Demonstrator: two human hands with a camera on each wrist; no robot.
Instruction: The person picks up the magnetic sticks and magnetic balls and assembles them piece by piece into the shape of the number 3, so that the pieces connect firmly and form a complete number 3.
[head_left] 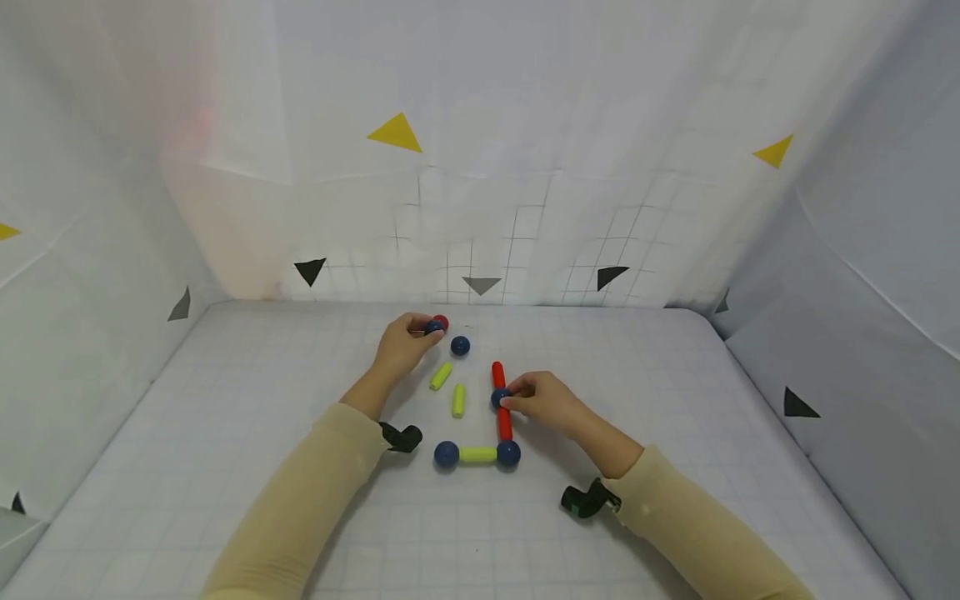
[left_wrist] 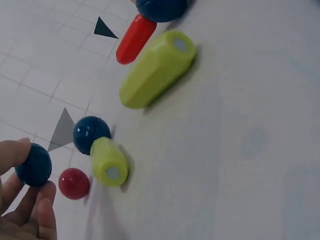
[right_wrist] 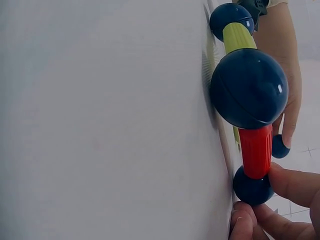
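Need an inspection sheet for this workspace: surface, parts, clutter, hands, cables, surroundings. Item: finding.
Surface: white table, faint grid lines.
Joined parts: L-shaped assembly of three blue balls, two red rods, one yellow-green rod.
Loose parts: two yellow-green rods, one blue ball, one red ball.
Clutter: nothing seen.
Left hand: holds another blue ball.
Right hand: pinches the assembly at the blue ball between the red rods.
Wrists: black device on each.
Cables: nothing seen.
Surroundings: white walls with yellow, black and grey triangles.
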